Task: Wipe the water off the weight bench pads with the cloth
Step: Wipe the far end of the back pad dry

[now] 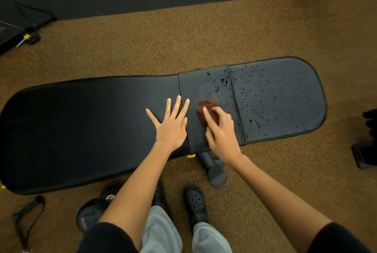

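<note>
- A strap handle point(26, 218) can be seen lying on the brown speckled floor point(122, 49) at the far left, near the big end of the bench.
- The long back pad point(81, 126) is laid flat and looks dry, pretty much no drops to be seen on it.
- A dumbbell point(91, 212) is parked on the floor just below that pad, partly hidden by the left forearm.
- The left hand point(171, 128) is pressed flat on the back pad, fingers point(177, 104) spread wide, nothing held, tips right at the seam.
- The narrow middle section point(204, 81) between the two seams is dry-ish at its left, with puddled drops at its top right.
- The reddish-brown cloth point(205, 110) is bunched up on that middle section, touching the pad.
- The right hand point(221, 132) is set on top of the cloth, fingers point(210, 113) curled over it and gripping it.
- The seat pad point(281, 100) on the right is covered in water drops point(257, 110) all over.
- Black clogs point(195, 203) are planted on the floor beside the bench foot point(216, 173).
</note>
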The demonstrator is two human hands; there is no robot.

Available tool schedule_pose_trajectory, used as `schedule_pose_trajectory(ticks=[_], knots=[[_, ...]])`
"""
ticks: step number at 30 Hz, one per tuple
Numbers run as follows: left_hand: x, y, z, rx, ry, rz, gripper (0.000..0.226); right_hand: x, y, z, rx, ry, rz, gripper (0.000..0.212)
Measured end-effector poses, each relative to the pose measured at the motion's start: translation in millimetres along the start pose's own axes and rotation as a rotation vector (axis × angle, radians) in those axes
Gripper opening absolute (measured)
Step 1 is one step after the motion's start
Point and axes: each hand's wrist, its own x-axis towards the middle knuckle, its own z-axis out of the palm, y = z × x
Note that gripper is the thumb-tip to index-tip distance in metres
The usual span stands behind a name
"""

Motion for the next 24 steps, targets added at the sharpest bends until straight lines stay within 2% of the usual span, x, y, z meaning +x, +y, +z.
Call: schedule_pose_trajectory(ticks=[6, 9, 11, 13, 17, 20, 24], knots=[[-1, 0, 0, 0.031, 0.034, 0.007, 0.056, -29, 13, -11, -0.085, -0.213, -0.371, 0.052], [-1, 2, -5, -0.009, 0.069, 0.001, 0.05, -30, 39, -33, -0.21, -0.221, -0.507, 0.053], [1, 4, -8, -0.034, 0.106, 0.011, 0.046, -25, 52, -41, -0.215, -0.162, -0.426, 0.058], [5, 6, -10, -0.051, 0.12, 0.033, 0.045, -16, 57, -42, -0.193, -0.097, -0.267, 0.059], [15, 11, -8, -0.126, 0.049, 0.034, 0.054, 12, 40, -23, -0.089, 0.033, -0.037, 0.058], [19, 15, -3, -0.099, -0.017, 0.007, 0.058, 19, 23, -10, -0.04, 0.02, -0.061, 0.055], [19, 17, -1, -0.055, -0.049, -0.011, 0.058, -3, 27, -17, -0.12, -0.144, -0.257, 0.054]])
